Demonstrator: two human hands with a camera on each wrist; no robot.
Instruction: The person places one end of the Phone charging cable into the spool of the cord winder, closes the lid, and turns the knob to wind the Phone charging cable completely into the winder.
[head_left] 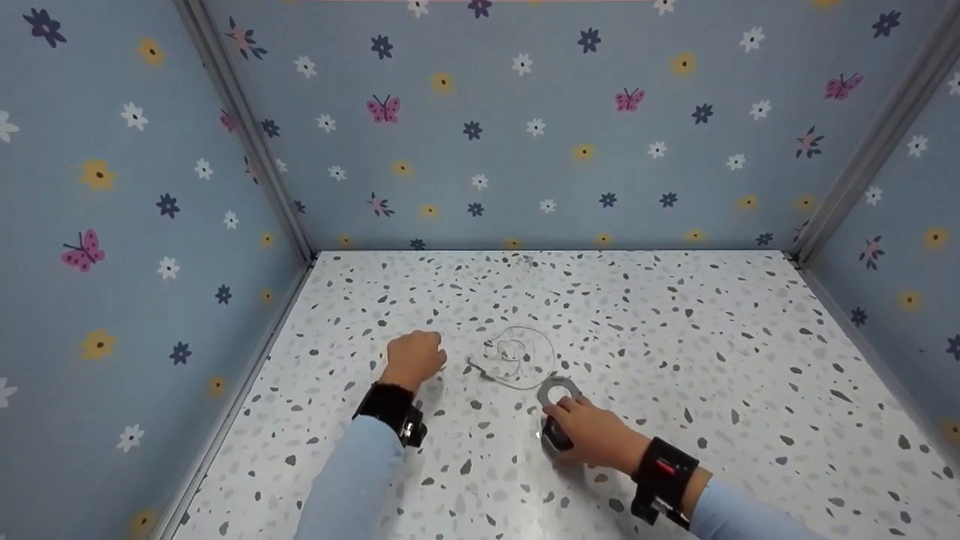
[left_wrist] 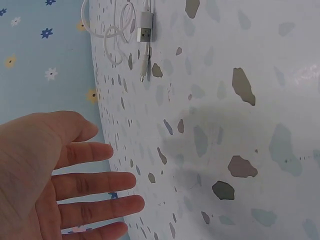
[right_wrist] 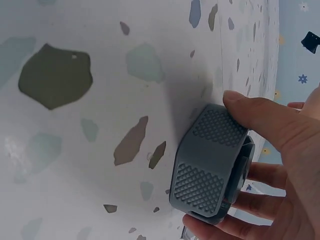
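Observation:
My right hand (head_left: 600, 435) grips a grey, angular device (right_wrist: 197, 167) with bumpy textured patches on its side. The thumb lies on one end, and the fingers reach around the other side. In the head view, a grey ring (head_left: 546, 394) shows beyond the fingertips; the rest is partly covered by the hand. A thin white USB cable (left_wrist: 145, 21) lies in loose loops on the table between the hands, its plugs towards the left. My left hand (left_wrist: 80, 185), fingers extended and slightly apart, holds nothing and hovers left of the cable.
The speckled white tabletop (head_left: 720, 330) runs back to blue panels (head_left: 525, 97) with flowers and butterflies. Similar panels stand at left and right, with grey metal posts (head_left: 247, 127) at the corners. Each wrist wears a black strap (head_left: 666, 472) with a camera.

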